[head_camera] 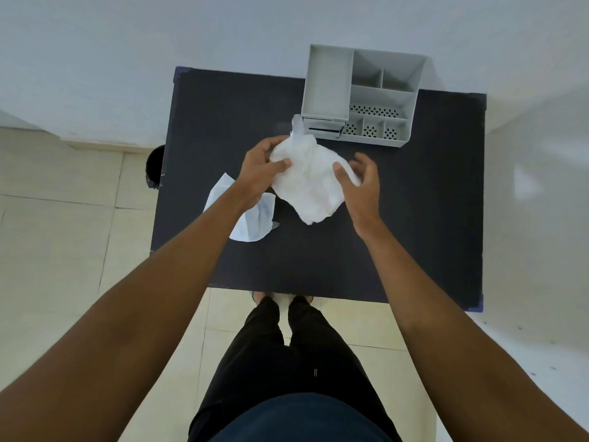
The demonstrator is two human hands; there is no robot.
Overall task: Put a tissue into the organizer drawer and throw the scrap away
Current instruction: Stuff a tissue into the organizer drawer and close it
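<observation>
A crumpled white tissue (307, 181) hangs over the middle of the dark table (414, 218), held between both hands. My left hand (259, 173) pinches its left edge with thumb and fingers. My right hand (361, 183) grips its right edge with the thumb on top. A thin strip of the tissue (297, 125) sticks up toward the grey organizer (360, 94) at the table's back. The organizer's small drawer (323, 129) sits at its front lower left. A flat pale plastic wrapper (251, 218) lies on the table under my left forearm.
A black bin (155, 167) stands on the floor at the table's left edge, mostly hidden by it. The wall runs behind the table. Tiled floor surrounds it, and my legs stand at the near edge.
</observation>
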